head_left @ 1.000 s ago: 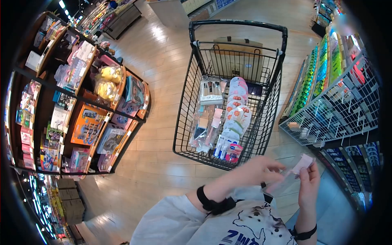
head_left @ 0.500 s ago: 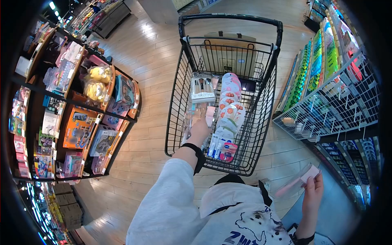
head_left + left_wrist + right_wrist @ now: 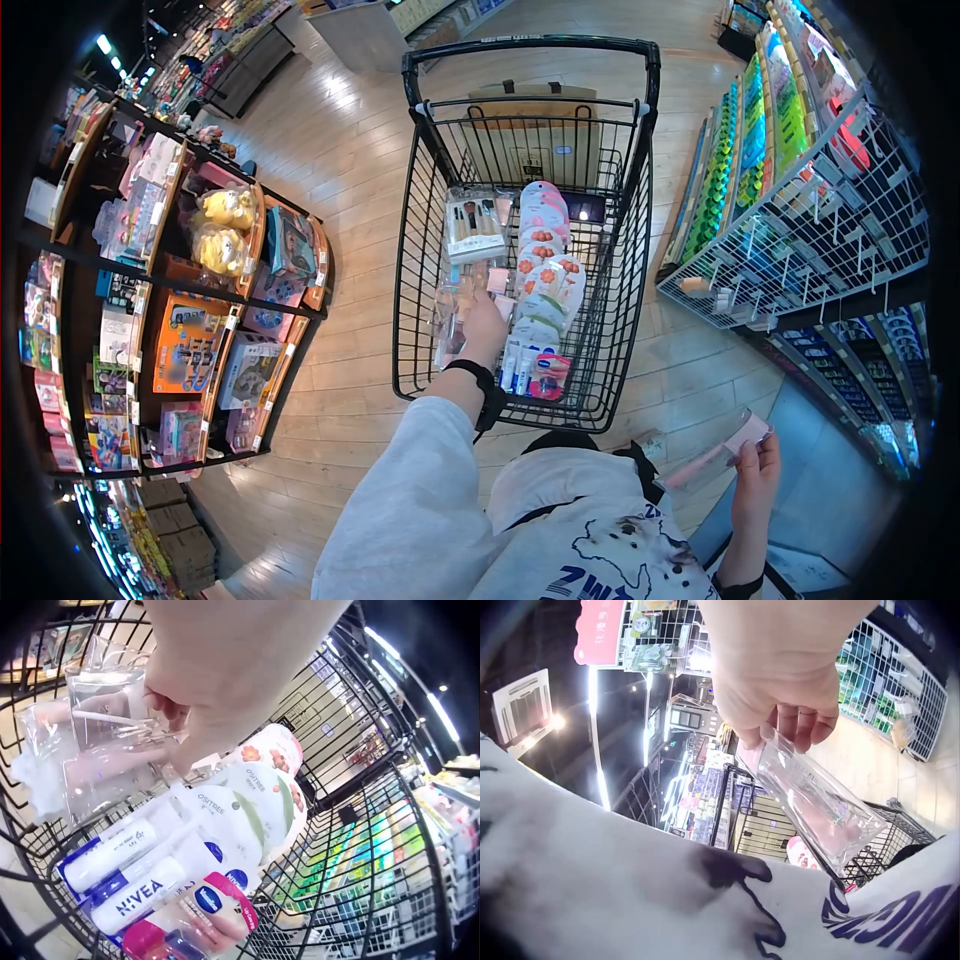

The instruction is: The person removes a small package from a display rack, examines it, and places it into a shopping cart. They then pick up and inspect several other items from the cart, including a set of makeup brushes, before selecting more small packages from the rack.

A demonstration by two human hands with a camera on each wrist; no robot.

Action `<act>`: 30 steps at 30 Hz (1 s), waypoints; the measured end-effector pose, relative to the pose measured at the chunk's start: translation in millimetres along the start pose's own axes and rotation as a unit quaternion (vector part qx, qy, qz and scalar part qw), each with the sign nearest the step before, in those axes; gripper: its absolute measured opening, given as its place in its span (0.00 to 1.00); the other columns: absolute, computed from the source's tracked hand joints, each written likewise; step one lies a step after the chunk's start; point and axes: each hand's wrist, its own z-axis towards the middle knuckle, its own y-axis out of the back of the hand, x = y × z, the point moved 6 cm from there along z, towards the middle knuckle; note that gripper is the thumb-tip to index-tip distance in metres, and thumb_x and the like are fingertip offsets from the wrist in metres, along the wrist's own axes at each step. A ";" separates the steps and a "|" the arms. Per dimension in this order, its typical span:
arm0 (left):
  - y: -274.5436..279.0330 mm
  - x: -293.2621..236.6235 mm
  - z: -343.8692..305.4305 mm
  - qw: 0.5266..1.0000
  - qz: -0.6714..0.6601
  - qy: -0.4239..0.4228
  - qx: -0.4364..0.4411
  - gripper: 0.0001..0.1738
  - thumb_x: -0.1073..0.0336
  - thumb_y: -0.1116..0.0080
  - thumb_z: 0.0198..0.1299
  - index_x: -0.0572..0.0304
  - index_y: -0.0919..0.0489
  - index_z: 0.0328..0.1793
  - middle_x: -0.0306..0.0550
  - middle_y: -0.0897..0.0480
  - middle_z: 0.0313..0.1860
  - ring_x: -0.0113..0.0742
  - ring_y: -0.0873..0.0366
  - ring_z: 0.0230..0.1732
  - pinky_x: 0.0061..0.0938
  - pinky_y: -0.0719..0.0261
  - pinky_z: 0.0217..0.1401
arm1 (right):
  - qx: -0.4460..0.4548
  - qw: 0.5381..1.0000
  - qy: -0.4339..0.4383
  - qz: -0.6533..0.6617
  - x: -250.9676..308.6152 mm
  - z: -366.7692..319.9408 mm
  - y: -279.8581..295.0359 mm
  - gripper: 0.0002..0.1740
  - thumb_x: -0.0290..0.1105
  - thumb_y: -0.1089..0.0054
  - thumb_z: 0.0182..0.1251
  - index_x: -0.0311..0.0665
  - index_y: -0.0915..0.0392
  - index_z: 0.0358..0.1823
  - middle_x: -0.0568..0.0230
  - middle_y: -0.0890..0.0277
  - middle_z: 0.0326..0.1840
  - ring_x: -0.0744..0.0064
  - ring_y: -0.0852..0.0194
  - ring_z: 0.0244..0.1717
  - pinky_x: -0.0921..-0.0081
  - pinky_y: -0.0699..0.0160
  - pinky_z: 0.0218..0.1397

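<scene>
My left hand [image 3: 483,328] reaches down into the black wire shopping cart [image 3: 400,290]. In the left wrist view its curled fingers and thumb pinch at the clear plastic packets [image 3: 112,761], some with pale pink contents; the hand partly covers them. Beside it lie white NIVEA lip balm packs [image 3: 142,896], a pink Vaseline lip care pack [image 3: 214,911] and a row of rounded white packs [image 3: 545,285] with flower prints. Out to the right, my right hand [image 3: 757,475] pinches a clear packet [image 3: 817,806] by its pink top, and the packet hangs tilted over the floor.
A boxed brush set [image 3: 475,225] and a beige bag-like carton [image 3: 535,150] sit farther up the cart. Shelves of boxed toys [image 3: 190,345] stand to the left. A white wire rack [image 3: 810,270] with hooks flanks the right side.
My left hand went from near the right hand's packet into the cart, first with the index finger extended, now curled at the clear packets. My right hand keeps its packet out to the side.
</scene>
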 end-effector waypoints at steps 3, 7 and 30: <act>-7.2 8.0 3.0 0.997 -0.009 0.014 0.076 0.29 0.66 0.36 0.45 0.61 0.34 0.53 0.58 0.31 0.54 0.55 0.31 0.56 0.42 0.28 0.54 | 0.015 1.000 0.001 0.001 -1.5 3.4 -4.5 0.17 0.32 0.50 0.66 0.31 0.35 0.52 0.67 0.29 0.39 0.82 0.35 0.37 0.83 0.36 0.41; -6.6 6.2 -0.1 0.997 0.041 -0.031 0.051 0.25 0.64 0.37 0.45 0.61 0.30 0.50 0.56 0.27 0.49 0.54 0.28 0.53 0.42 0.28 0.53 | 0.021 1.000 0.000 -0.003 -1.0 8.2 -7.9 0.18 0.33 0.49 0.66 0.31 0.35 0.53 0.66 0.29 0.40 0.81 0.34 0.37 0.82 0.36 0.41; 108.8 -97.9 -155.0 0.661 -0.705 0.028 0.253 0.16 0.63 0.45 0.62 0.60 0.28 0.53 0.37 0.23 0.43 0.24 0.24 0.43 0.21 0.21 0.40 | 0.216 0.976 -0.013 0.019 25.5 26.3 -93.5 0.23 0.34 0.45 0.63 0.31 0.35 0.57 0.63 0.29 0.50 0.75 0.31 0.51 0.75 0.36 0.57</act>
